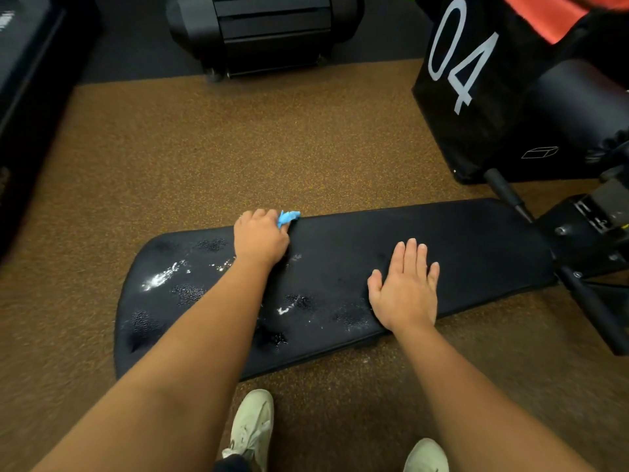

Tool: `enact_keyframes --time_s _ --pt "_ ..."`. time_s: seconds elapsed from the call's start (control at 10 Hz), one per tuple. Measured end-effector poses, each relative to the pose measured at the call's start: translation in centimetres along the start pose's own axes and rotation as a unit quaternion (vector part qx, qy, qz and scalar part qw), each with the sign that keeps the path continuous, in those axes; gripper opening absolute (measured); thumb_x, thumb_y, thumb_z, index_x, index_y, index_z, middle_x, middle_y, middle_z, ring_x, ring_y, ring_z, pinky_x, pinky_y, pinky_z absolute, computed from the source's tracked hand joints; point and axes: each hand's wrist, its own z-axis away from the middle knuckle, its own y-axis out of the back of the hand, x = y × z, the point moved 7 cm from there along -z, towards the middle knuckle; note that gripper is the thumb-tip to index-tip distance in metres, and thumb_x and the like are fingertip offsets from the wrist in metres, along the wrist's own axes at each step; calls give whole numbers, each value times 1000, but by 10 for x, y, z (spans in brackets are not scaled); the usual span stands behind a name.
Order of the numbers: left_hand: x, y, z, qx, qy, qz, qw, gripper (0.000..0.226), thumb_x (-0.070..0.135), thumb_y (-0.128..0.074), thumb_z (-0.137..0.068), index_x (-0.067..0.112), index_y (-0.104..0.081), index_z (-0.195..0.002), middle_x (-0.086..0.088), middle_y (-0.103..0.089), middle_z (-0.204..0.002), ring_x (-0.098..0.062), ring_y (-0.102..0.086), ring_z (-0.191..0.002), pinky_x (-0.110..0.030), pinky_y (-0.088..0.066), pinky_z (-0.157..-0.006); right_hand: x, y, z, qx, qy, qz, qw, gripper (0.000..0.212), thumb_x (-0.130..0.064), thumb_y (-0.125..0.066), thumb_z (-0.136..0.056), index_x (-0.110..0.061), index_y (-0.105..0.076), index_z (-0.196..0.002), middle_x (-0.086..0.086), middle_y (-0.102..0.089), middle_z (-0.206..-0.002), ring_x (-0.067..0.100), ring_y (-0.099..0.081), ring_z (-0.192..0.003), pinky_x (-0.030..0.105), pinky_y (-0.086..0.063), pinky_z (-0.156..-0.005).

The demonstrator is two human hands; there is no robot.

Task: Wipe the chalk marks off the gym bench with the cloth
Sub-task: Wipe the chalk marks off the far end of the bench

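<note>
On the brown floor [238, 148], the bench [476, 240] is steadied by the flat, spread right hand [405, 287], and the cloth [287, 218], gripped in the left hand [260, 238] at the bench's far edge, should be pressed firmly across the chalk marks [160, 277].

Both arms stretched fwd, forearms bare; L hand [260, 238] knuckles up at the far edge of the bench [459, 240], fingers curled round a blue cloth [287, 218]; R hand [405, 287] flat, palm down, fingers straight & slightly spread, wrist over the bench's near edge.
</note>
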Motion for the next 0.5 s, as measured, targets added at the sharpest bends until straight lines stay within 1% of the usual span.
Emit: enact_keyframes --time_s 0.1,0.2,0.3,0.4,0.5 --pt "-7 7 2 -15 -51 60 997 29 21 -51 -94 11 -64 -119 -10 -63 -119 -35 -48 -108 -40 -39 -94 0 0 0 1 0 2 1000 71 -48 -22 -94 -8 -3 -151 12 3 -159 26 7 -146 48 -1 -118" --pt "-30 14 7 5 -91 72 993 33 10 -54 -90 10 -65 -121 -10 -62 -122 -35 -47 -109 -40 -39 -97 0 0 0 -1 1 4 1000 71 -48 -21 -94 -8 -2 -151 12 3 -159 26 7 -146 48 -2 -118" --pt "-44 17 11 52 2 47 998 34 19 -50 -91 15 -65 -122 -11 -58 -120 -35 -42 -112 -41 -35 -90 0 0 1 -4 0 5 1000 71 -48 -20 -95 -8 -1 -151 12 4 -159 26 8 -146 48 -1 -118" --pt "-24 15 21 59 86 49 993 34 26 -55 -91 17 -65 -122 -13 -49 -125 -35 -36 -118 -42 -31 -94 0 0 0 -5 0 6 1000 72 -48 -20 -94 -8 -1 -151 11 5 -159 26 8 -146 48 -1 -118" --pt "12 10 36 38 71 27 996 38 34 -52 -91 23 -60 -127 -14 -43 -127 -34 -34 -119 -43 -28 -95 0 0 0 -5 -1 5 1000 72 -48 -20 -94 -8 -1 -151 12 4 -159 26 9 -146 48 -1 -118"
